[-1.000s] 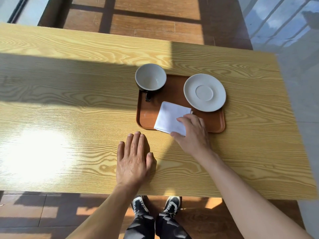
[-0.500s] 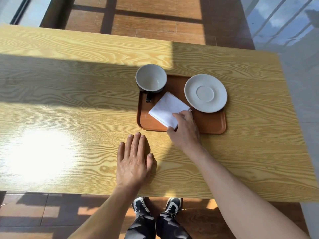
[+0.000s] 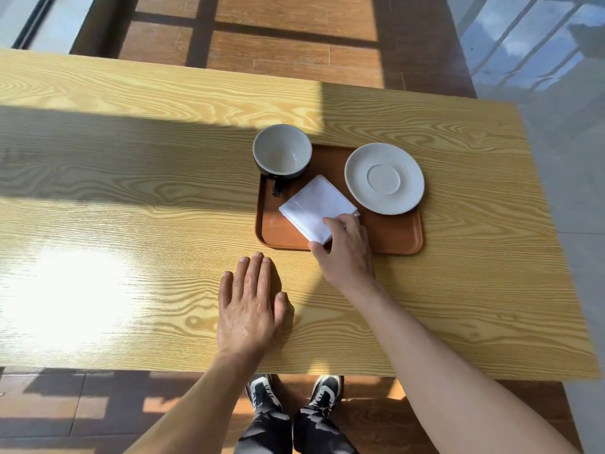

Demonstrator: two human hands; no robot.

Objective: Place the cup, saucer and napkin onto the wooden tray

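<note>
My right hand pinches the near corner of the folded white napkin, which lies turned cornerwise on the wooden tray. The cup stands at the tray's far left corner, handle toward me. The saucer sits at its far right. My left hand lies flat, fingers straight, on the bench near the tray.

My right hand pushing forward and a touch left, napkin swinging from square to corner-on, off the near lip of the wooden tray and fully on it now, far corner nosing up between cup and saucer
</note>
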